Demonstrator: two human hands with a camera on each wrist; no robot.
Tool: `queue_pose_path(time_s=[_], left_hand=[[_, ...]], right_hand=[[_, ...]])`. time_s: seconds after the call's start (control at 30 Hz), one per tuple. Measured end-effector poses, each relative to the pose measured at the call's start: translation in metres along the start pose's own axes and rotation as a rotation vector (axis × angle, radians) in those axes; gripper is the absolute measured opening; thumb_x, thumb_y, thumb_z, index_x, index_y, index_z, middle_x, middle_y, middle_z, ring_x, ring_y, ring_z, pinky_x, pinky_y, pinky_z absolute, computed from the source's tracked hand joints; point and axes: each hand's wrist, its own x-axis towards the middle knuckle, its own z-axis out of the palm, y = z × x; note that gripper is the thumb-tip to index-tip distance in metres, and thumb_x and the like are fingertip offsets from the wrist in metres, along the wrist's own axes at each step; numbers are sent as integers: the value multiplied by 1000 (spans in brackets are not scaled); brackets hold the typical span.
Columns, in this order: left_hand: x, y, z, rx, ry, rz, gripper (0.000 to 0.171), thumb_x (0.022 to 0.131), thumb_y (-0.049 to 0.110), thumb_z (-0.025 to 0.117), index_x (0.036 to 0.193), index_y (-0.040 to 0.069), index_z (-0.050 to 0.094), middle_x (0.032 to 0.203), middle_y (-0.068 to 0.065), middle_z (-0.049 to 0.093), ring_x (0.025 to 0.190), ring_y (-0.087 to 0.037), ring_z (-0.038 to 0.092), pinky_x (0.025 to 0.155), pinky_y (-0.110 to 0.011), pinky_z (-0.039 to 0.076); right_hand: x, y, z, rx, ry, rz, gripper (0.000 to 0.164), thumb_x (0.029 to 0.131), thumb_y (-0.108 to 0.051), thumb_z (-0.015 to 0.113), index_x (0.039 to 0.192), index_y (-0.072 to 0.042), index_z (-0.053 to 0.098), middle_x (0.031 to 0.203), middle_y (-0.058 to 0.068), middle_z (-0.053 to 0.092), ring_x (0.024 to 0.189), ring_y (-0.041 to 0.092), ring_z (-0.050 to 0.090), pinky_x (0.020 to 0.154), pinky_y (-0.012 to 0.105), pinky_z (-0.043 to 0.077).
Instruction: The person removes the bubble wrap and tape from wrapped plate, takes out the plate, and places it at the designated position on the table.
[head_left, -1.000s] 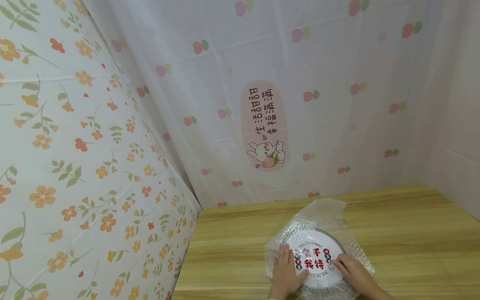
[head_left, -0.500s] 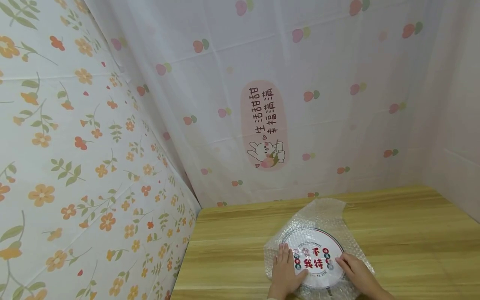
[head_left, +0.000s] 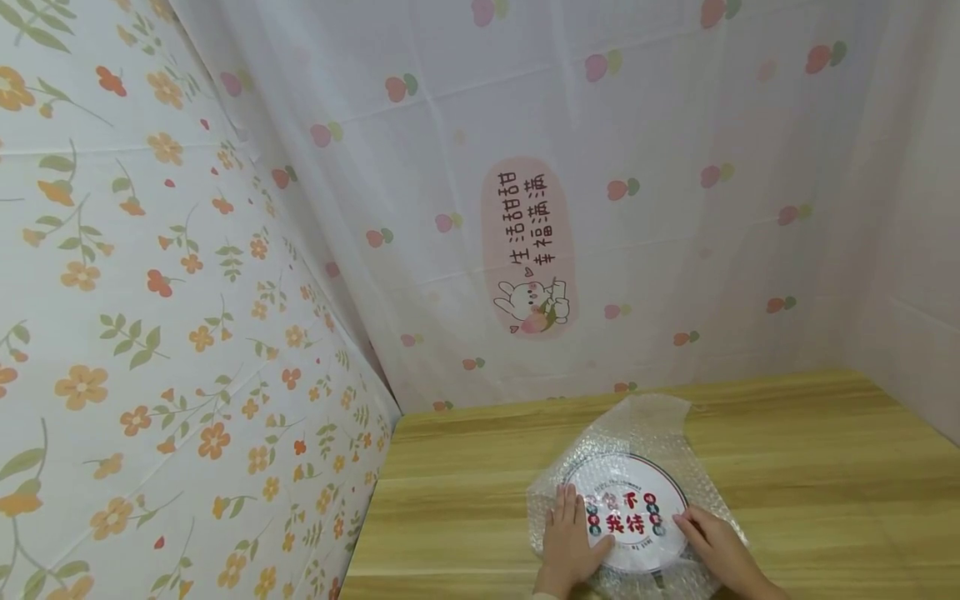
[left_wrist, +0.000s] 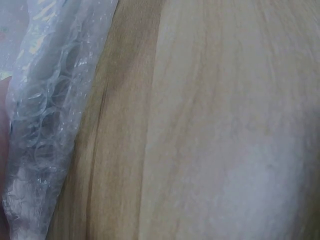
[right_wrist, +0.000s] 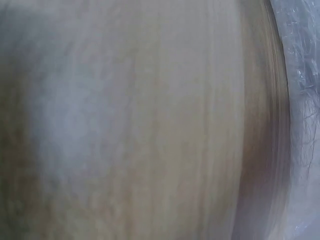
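Note:
A round white disc (head_left: 626,554) with red characters and a thin coloured border lies flat, covered by clear bubble wrap (head_left: 652,421). My left hand (head_left: 568,542) rests palm down on the wrapped disc's left side, fingers extended and thumb spread toward the middle. At the right rim, my right hand (head_left: 716,546) has its fingers bent, with thumb and forefinger pinching the wrap. In the left wrist view, the bubble wrap (left_wrist: 52,100) runs along the left edge beside a sliver of the hand. The right wrist view shows crinkled wrap (right_wrist: 305,100) at its right edge.
A wood-grain table (head_left: 450,492) extends on both sides of the wrap. Behind it hangs a white curtain (head_left: 637,250) with a heart pattern and a pink rabbit print. A flowered cloth (head_left: 187,333) walls off the left, and a pale cloth (head_left: 915,250) the right.
My right hand's fingertips have drawn slightly right, off the printed badges toward the disc's rim. The left hand stays in place on the wrap.

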Motion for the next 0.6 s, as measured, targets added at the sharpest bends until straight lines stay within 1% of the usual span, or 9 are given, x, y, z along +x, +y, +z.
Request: queue_pose_path(time_s=[0.2, 0.33, 0.6], left_hand=[[1, 0, -1, -4, 6, 6, 76, 81, 63, 39, 127, 3, 49, 139, -11, 34, 129, -26, 26, 94, -43, 34], [0, 0, -3, 14, -2, 5, 76, 81, 62, 40, 127, 3, 49, 140, -10, 34, 130, -26, 25, 94, -43, 34], [0, 0, -2, -10, -14, -3, 77, 80, 62, 40, 128, 2, 48, 140, -11, 33, 130, -26, 25, 94, -44, 33]], right_hand=[[-1, -1, -2, 62, 20, 19, 22, 81, 0, 60, 67, -13, 50, 58, -16, 36, 51, -2, 33, 43, 20, 30], [0, -2, -4, 108, 13, 67, 21, 82, 0, 59, 68, -13, 50, 57, -15, 36, 50, -2, 33, 42, 20, 29], [-5, -3, -8, 94, -37, 152, 20, 85, -4, 58, 68, -12, 50, 58, -11, 37, 52, 0, 33, 44, 21, 30]])
